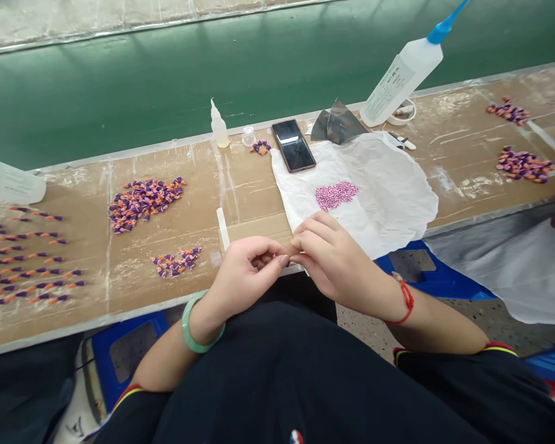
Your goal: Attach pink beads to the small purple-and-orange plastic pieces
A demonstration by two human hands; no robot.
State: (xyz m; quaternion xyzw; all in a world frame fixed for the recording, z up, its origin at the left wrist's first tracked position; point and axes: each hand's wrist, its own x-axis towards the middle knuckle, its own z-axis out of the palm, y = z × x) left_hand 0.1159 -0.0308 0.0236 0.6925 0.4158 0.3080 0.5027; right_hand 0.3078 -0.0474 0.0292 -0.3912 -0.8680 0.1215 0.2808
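Note:
My left hand (246, 271) is closed in a pinch over the table's front edge. A small purple piece (287, 263) shows at the tips of its thumb and forefinger. My right hand (326, 254) meets it from the right, thumb and forefinger pressed together beside that piece; whatever they pinch is hidden. Just beyond my right hand, a pile of tiny pink-and-white bits (335, 195) lies on a white cloth-like sheet (393, 197). Left of my hands are a small group (176, 263) and a larger heap (144, 202) of purple-and-orange pieces.
A phone (293, 145) rests on the sheet's edge. Behind are a small dropper bottle (219, 126), a large bottle with blue nozzle (402, 80), a tape roll (403, 113) and dark sheets (345, 123). Rows of pieces (28, 271) lie far left; more heaps (525, 165) lie right.

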